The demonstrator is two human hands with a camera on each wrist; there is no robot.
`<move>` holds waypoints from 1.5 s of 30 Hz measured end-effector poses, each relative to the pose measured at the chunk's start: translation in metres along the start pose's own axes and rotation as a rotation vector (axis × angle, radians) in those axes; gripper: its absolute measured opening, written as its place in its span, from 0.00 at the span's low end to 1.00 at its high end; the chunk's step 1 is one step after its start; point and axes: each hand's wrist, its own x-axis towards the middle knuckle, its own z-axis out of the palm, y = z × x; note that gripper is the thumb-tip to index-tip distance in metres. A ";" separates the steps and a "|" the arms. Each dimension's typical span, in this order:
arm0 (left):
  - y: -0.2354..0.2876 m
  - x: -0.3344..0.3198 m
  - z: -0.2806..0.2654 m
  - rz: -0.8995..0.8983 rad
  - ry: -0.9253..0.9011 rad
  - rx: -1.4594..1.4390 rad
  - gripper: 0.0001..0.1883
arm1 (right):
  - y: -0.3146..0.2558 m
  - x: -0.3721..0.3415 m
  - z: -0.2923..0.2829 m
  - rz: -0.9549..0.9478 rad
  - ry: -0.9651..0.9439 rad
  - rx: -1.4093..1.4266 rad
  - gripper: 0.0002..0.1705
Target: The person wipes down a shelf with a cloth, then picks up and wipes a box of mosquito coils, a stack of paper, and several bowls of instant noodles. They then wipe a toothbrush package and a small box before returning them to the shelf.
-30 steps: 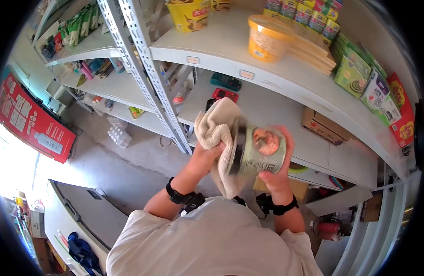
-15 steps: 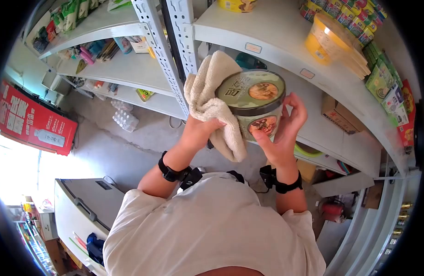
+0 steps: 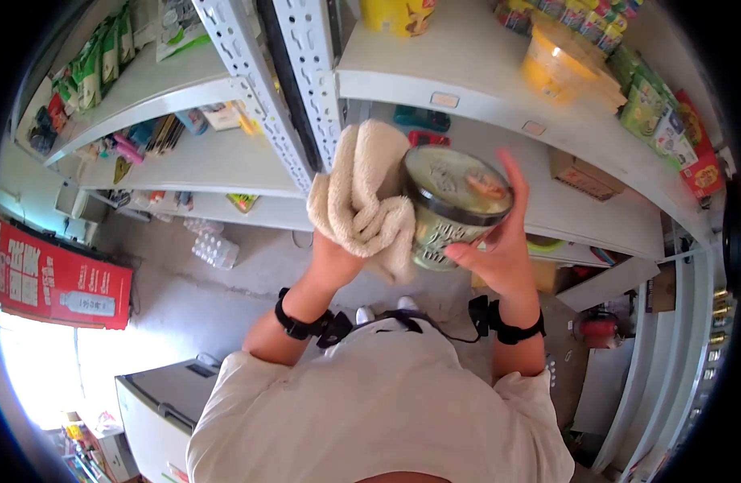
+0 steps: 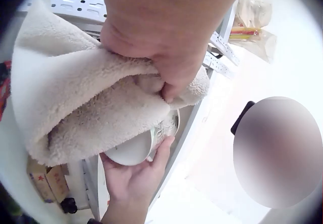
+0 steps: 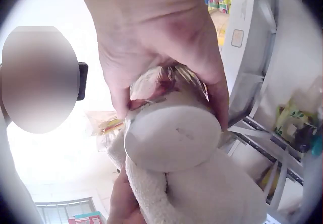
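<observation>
A person in a pale short-sleeved shirt (image 3: 378,402) is standing before grey metal shelving (image 3: 467,68) and is holding up a round, pale green food tub (image 3: 439,235) with a dark-rimmed, picture-printed lid (image 3: 455,183). The right hand (image 3: 511,253) is gripping the tub widely, thumb on one side and fingers on the other; the right wrist view is showing its plain white, round base (image 5: 171,138) between them. The left hand (image 3: 334,262) is clutching a thick, cream-coloured terry towel (image 3: 362,197), its thumb pressing into a fold, while the bunched cloth is touching the tub's side. The tub is tilting slightly in mid-air, in front of the shelving and well above the grey floor (image 3: 266,278). On the upper shelf, a yellow tub with a translucent lid (image 3: 555,68) is sitting near stacked, brightly coloured small packs (image 3: 576,16), and a yellow bucket-shaped container (image 3: 397,14) is standing further left. Below, a dark teal object (image 3: 421,118) and a red one (image 3: 428,139) are lying behind the held tub, and a brown cardboard box (image 3: 586,175) is resting to the right. Black bands (image 3: 519,324) are circling both wrists.
</observation>
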 end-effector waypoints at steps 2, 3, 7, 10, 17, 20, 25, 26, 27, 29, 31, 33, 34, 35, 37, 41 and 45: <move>-0.003 -0.002 -0.006 0.075 -0.011 0.097 0.31 | -0.003 0.005 -0.007 -0.032 -0.072 -0.127 0.58; -0.001 -0.002 -0.009 0.189 -0.005 0.232 0.30 | -0.006 0.007 -0.009 -0.030 -0.077 -0.138 0.51; 0.005 -0.005 -0.022 0.021 -0.033 0.012 0.33 | -0.034 0.032 -0.020 -0.242 -0.203 -0.593 0.46; 0.003 -0.001 -0.028 -0.227 0.000 -0.358 0.34 | -0.060 0.059 -0.022 -0.305 -0.138 -0.636 0.44; 0.001 0.007 -0.028 -0.131 0.018 -0.161 0.33 | -0.087 0.144 -0.051 -0.430 -0.120 -0.986 0.38; 0.001 0.011 -0.025 -0.214 0.020 -0.215 0.33 | -0.092 0.159 -0.045 -0.451 -0.132 -1.208 0.37; -0.004 0.017 -0.021 -0.200 0.012 -0.209 0.33 | -0.084 0.182 -0.059 -0.553 -0.091 -1.559 0.37; -0.005 0.019 -0.019 -0.192 0.008 -0.191 0.33 | -0.084 0.184 -0.061 -0.545 -0.075 -1.623 0.37; -0.006 0.021 -0.016 -0.190 0.010 -0.208 0.33 | -0.085 0.187 -0.064 -0.537 -0.058 -1.688 0.36; -0.006 0.025 -0.012 -0.186 0.008 -0.240 0.33 | -0.085 0.193 -0.071 -0.550 -0.022 -1.789 0.36; -0.005 0.028 -0.007 -0.193 -0.011 -0.249 0.33 | -0.082 0.199 -0.084 -0.566 -0.010 -1.782 0.37; -0.005 0.031 -0.003 -0.180 -0.020 -0.225 0.33 | -0.081 0.204 -0.105 -0.597 -0.020 -1.663 0.39; -0.007 0.031 -0.002 -0.165 -0.017 -0.199 0.32 | -0.087 0.200 -0.112 -0.541 -0.007 -1.629 0.40; -0.010 0.031 -0.001 -0.151 -0.014 -0.173 0.32 | -0.097 0.193 -0.117 -0.486 0.004 -1.594 0.41; -0.018 0.030 0.001 -0.155 0.001 -0.204 0.32 | -0.105 0.184 -0.129 -0.340 -0.004 -1.536 0.41; -0.025 0.031 0.002 -0.234 0.026 -0.241 0.32 | -0.107 0.172 -0.149 -0.259 -0.061 -1.473 0.35; -0.023 0.031 0.004 -0.265 0.034 -0.321 0.33 | -0.111 0.159 -0.154 -0.302 -0.062 -1.313 0.30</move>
